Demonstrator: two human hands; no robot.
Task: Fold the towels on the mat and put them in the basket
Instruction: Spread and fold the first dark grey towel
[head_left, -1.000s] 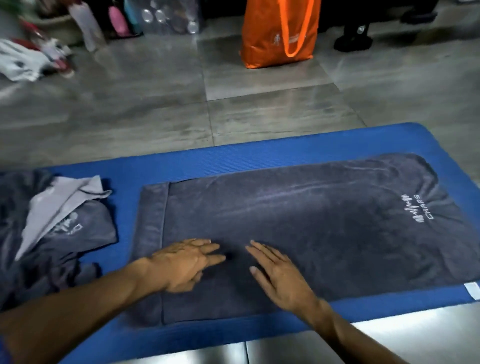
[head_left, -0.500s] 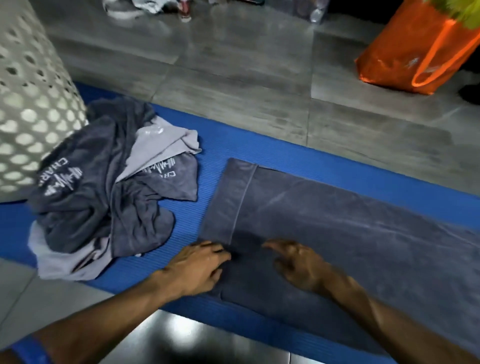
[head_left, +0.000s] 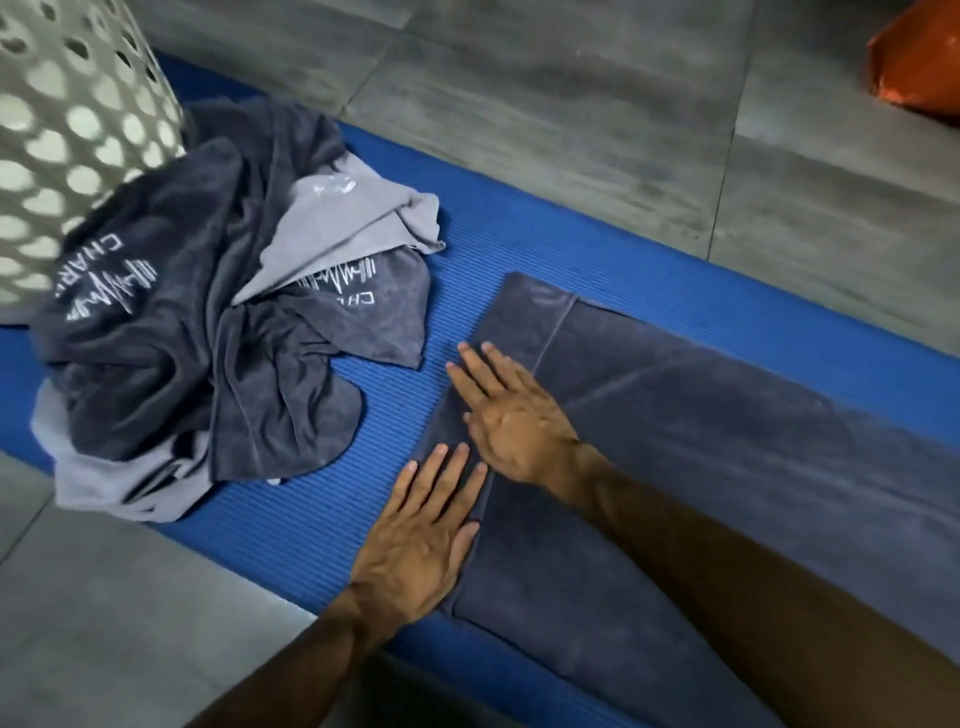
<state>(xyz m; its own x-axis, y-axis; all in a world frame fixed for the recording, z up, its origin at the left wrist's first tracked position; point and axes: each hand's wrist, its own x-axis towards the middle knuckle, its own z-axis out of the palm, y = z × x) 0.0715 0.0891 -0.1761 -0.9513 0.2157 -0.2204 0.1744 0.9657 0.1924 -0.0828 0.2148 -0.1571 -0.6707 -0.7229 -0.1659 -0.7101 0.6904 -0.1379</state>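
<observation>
A dark grey towel (head_left: 701, 467) lies flat and folded lengthwise on the blue mat (head_left: 519, 244), running off to the right. My left hand (head_left: 421, 540) lies flat with straight fingers on the towel's left end, partly on the mat. Just beyond it my right hand (head_left: 514, 415) presses flat on the same end, fingers spread. A heap of crumpled dark and light grey towels (head_left: 208, 332) sits on the mat to the left. Behind the heap stands the white perforated basket (head_left: 67, 130), at the top left.
Grey floor tiles surround the mat on the near and far sides. An orange bag (head_left: 919, 67) stands on the floor at the top right corner.
The view has swung left, bringing the basket and heap closer in. Both hands slid left to the towel's end and flattened out, fingers now straight.
</observation>
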